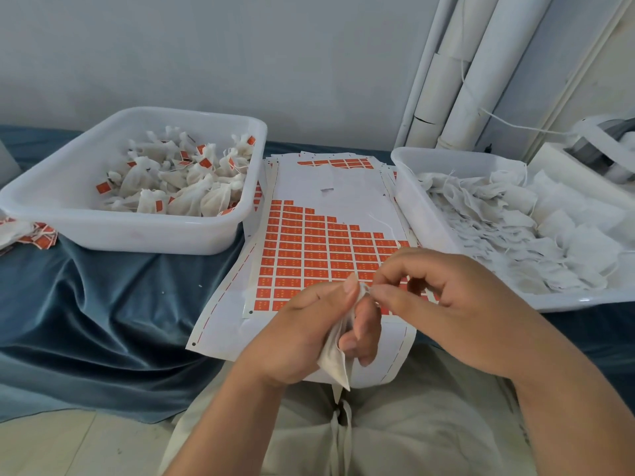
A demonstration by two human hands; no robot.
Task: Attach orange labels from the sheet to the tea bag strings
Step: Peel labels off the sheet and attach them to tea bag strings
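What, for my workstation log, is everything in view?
left tub: one, white, back left
labelled tea bags: many, white with orange labels, in left tub
right tub: one, white, right
plain tea bags: many, white, in right tub
label sheets: stack, white with orange labels, between tubs
cloth: one, blue, under tubs
pipes: several, white, back right
held tea bag: one, white, front centre
left hand: grips held tea bag
right hand: pinches its top
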